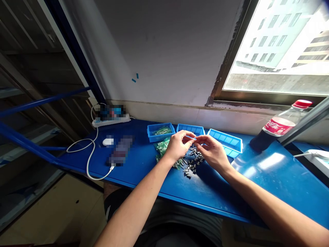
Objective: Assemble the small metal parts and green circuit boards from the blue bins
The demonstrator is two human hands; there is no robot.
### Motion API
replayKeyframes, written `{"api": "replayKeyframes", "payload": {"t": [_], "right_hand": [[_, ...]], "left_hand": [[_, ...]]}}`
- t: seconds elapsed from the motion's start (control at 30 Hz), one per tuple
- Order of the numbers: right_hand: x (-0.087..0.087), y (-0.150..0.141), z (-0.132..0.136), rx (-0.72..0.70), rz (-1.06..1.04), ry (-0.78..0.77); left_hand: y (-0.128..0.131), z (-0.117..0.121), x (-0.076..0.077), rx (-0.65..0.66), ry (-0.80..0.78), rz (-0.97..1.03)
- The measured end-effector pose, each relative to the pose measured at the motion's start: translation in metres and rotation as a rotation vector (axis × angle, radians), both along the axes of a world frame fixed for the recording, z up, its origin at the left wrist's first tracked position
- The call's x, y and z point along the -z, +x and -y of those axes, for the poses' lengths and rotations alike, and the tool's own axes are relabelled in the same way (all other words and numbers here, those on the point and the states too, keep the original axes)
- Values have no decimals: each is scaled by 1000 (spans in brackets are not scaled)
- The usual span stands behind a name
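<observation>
My left hand (pixel 177 145) and my right hand (pixel 212 151) meet at the fingertips above the blue table. Both are closed in a pinch, and whatever lies between the fingers is too small to make out. Right below them is a loose pile of metal screws (pixel 189 168). Green-tinted plastic bags (pixel 162 146) lie beside the pile, partly behind my left hand. Behind the hands stand three blue bins. The left bin (pixel 154 138) has small green bags in it; the middle bin (pixel 189 127) is partly hidden by my left hand; the right bin (pixel 236 143) stands behind my right hand.
A cola bottle (pixel 276 128) with a red cap stands at the right by the window. To the left lie a blurred phone-like object (pixel 121 150) with a white cable (pixel 88 164), a small white item (pixel 108 141) and a power strip (pixel 113 120). A wall (pixel 164 61) rises behind.
</observation>
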State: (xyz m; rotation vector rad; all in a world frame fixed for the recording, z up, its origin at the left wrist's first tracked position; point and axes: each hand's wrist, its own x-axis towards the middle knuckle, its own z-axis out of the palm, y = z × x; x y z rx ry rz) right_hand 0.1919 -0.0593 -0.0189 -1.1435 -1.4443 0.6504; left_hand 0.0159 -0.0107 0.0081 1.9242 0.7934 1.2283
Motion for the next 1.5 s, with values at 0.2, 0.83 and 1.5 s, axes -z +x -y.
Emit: {"api": "replayKeyframes", "payload": {"t": [0.2, 0.83, 1.5], "right_hand": [[1, 1, -1, -16, 10, -1], [-9, 2, 4, 14, -78, -31], [-3, 2, 0, 79, 143, 36]], "left_hand": [[0, 0, 1, 13, 55, -5], [1, 2, 4, 76, 89, -142], [-1, 4, 0, -18, 79, -191]]}}
